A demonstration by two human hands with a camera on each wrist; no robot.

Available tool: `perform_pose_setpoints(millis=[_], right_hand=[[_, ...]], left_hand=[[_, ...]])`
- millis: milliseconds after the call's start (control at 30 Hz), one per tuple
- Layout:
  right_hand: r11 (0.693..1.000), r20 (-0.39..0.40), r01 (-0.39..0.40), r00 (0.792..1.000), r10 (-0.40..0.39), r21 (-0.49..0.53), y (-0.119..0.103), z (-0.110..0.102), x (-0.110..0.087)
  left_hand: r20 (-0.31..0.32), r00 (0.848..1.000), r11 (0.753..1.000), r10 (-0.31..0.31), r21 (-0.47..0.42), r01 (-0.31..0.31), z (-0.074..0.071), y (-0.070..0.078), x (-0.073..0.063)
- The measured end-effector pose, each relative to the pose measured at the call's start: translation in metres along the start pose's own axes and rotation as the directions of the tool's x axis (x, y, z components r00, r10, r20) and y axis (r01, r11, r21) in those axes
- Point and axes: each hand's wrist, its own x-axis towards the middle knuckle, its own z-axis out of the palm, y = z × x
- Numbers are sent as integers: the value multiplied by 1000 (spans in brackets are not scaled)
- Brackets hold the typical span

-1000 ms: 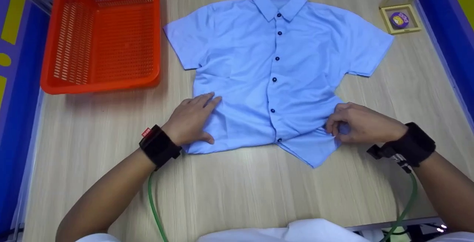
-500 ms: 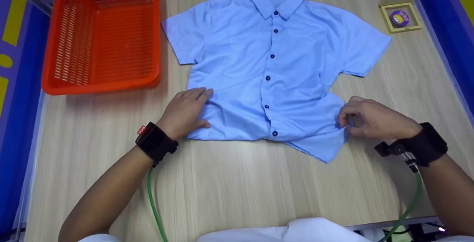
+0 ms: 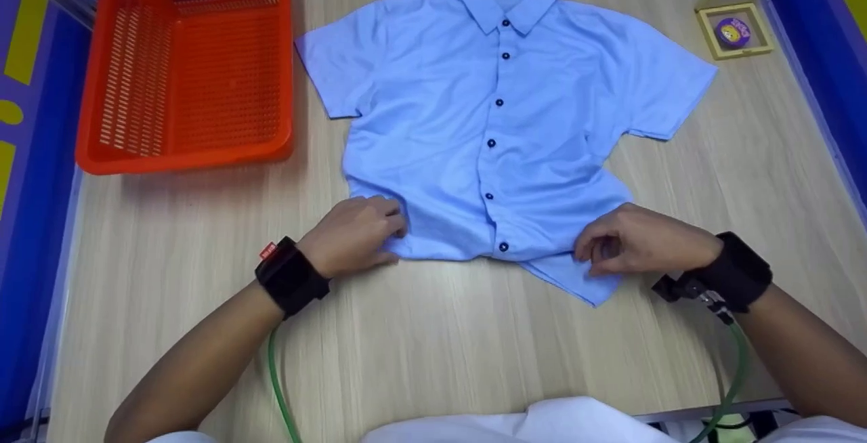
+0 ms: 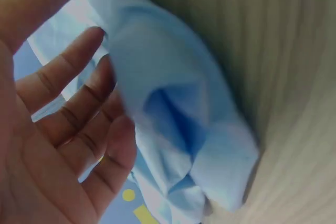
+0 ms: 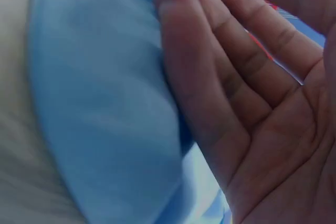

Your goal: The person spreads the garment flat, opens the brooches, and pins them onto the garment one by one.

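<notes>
A light blue short-sleeved button-up shirt (image 3: 440, 111) lies front side up, with its collar at the far side. At its lower left hem, my left hand (image 3: 352, 233) has bent fingers against the cloth. In the left wrist view, thumb and fingertips stand apart beside the bunched hem (image 4: 157, 61). My right hand (image 3: 653, 240) pinches the cloth near the lower right hem, where a corner sticks out toward me. Up close in the right wrist view, my fingers (image 5: 189, 72) lie against the blue fabric (image 5: 105, 103), with the thumb tip out of frame.
An orange plastic basket (image 3: 288, 111) stands at the far left. A small wooden frame-like box (image 3: 714, 49) holding a purple round item (image 3: 733, 32) sits at the far right. Both wrists wear black bands with green cables. Blue walls border the wooden table (image 3: 440, 341).
My left hand has slid nearer me and bent its fingers, bunching the shirt's left side. After moving outward, my right hand has shifted left and lower along the hem.
</notes>
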Motion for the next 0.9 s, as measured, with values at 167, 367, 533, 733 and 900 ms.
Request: perform_pose_setpoints(millis=[167, 367, 533, 733, 900], right_hand=[[980, -58, 2, 998, -13, -197, 2, 5, 3], [949, -74, 35, 995, -61, -314, 2, 8, 5], [957, -45, 46, 997, -62, -287, 4, 9, 3], [967, -20, 53, 998, -60, -251, 7, 7, 2], [964, -28, 64, 997, -74, -256, 6, 4, 2]], left_hand=[[-103, 993, 998, -49, -33, 45, -4, -1, 3], [-280, 959, 999, -51, -19, 48, -12, -5, 9], [-290, 957, 993, -19, 109, 53, -15, -11, 22], [-131, 986, 980, -103, 157, 123, -11, -20, 27], [-168, 981, 980, -100, 153, 126, -9, -27, 21]])
